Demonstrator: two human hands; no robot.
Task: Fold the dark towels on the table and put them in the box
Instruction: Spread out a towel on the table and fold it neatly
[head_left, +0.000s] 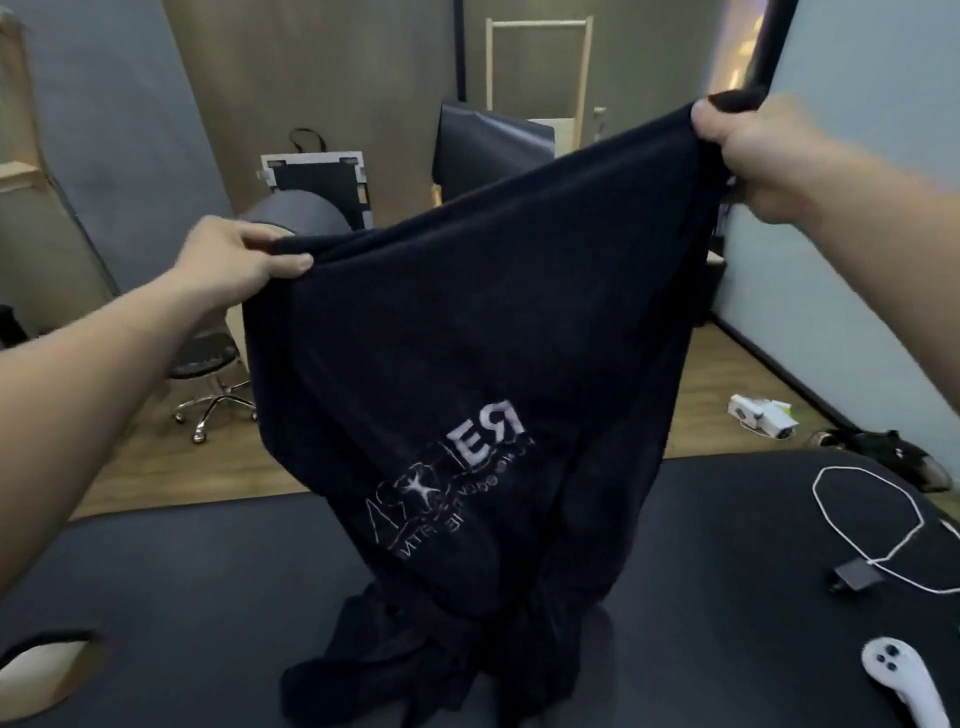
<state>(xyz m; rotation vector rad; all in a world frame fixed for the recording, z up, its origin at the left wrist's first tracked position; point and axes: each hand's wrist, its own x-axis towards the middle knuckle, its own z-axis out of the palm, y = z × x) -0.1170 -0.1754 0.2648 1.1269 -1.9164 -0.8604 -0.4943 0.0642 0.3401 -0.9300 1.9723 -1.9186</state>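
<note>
Person's holding a dark towel (493, 338) up in the air, spread betw. both hands. L hand (234, 254) pinches one top corner, thumb and fingers (291, 266) closed tight on the bunched edge. R hand (748, 150) sits higher and grips the other corner in a fist, a bit of cloth poking out above it. So the top edge slopes up to the right. Pale logo lettering (467, 467) shows on the hanging cloth and reads backwards. The towel's bottom end lies crumpled on the dark worktop (182, 597), approx. mid-worktop. At the right of the worktop, well apart from the towel: a looped white cable (852, 469), a small black block (857, 576) and a white controller (893, 675). A stool (208, 358) w/ chrome legs stands on the floor behind.
</note>
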